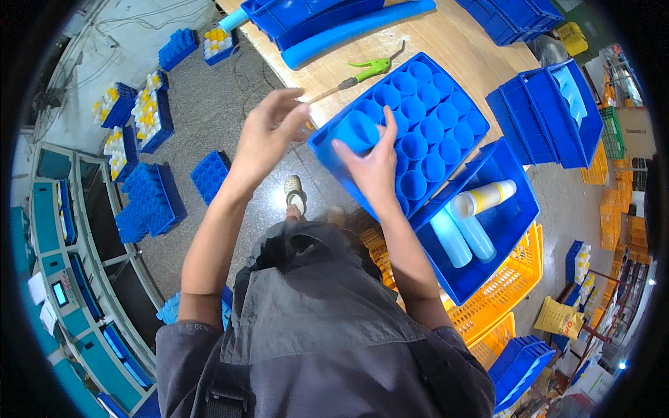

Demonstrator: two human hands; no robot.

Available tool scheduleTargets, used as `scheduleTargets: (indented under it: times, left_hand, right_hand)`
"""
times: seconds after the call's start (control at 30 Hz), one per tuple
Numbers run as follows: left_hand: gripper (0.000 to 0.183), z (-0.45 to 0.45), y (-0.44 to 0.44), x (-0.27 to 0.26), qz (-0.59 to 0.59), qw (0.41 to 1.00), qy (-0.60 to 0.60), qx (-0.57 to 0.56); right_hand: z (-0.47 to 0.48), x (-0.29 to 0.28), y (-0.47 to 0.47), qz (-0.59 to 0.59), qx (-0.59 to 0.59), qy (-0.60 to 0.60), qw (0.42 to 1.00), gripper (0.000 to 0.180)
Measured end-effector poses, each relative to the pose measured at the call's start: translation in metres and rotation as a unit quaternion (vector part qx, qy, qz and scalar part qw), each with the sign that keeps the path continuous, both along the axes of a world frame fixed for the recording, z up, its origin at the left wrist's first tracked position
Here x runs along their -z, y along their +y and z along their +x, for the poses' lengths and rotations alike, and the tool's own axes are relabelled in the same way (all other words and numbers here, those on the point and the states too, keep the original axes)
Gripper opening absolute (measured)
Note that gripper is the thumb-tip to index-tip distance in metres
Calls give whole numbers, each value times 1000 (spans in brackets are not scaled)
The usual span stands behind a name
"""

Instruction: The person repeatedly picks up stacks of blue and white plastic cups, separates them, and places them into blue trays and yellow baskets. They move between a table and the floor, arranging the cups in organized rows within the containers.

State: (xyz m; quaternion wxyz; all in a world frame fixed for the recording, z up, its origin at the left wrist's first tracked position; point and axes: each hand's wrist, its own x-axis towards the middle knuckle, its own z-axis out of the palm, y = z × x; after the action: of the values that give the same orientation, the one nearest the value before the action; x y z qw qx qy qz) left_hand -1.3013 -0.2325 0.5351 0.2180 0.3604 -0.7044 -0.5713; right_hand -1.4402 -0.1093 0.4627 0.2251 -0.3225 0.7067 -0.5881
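My right hand (375, 168) grips a blue plastic tube (356, 130) by its open end, thumb on one side and fingers on the other. The tube stands higher than its neighbours, at the near left corner of a blue plastic crate (342, 180). Rows of similar upright blue tubes (432, 130) fill that crate. Off the crate's left corner, my left hand (273, 123) hovers with its fingers curled but apart, slightly blurred and holding nothing visible. A green air blow gun (373, 68) lies beyond the crate on the wooden table (313, 83).
At right, a blue bin (502, 224) holds loose tubes above yellow baskets (486, 292). A long blue tube (360, 31) and stacked blue bins (543, 115) rest on the table. Crates of tubes (151, 193) stand on the floor at left, near a teal machine (47, 224).
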Motion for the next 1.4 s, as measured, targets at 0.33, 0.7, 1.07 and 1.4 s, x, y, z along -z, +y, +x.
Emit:
scheduleTargets:
  times: [0.33, 0.7, 1.07, 1.4]
  left_hand:
    - [45, -5, 66, 129, 531, 847, 26, -14]
    - [40, 222, -67, 130, 245, 940, -203, -124]
    - [24, 506, -28, 303, 436, 676, -286, -520]
    - [29, 517, -185, 603, 405, 475, -25, -781]
  right_hand:
    - [-24, 25, 19, 36, -3, 379, 925, 34]
    - [-43, 42, 41, 85, 32, 389, 917, 29]
    - [132, 107, -47, 135, -308, 206, 919, 24]
    - [202, 200, -158, 401, -331, 182, 834, 23]
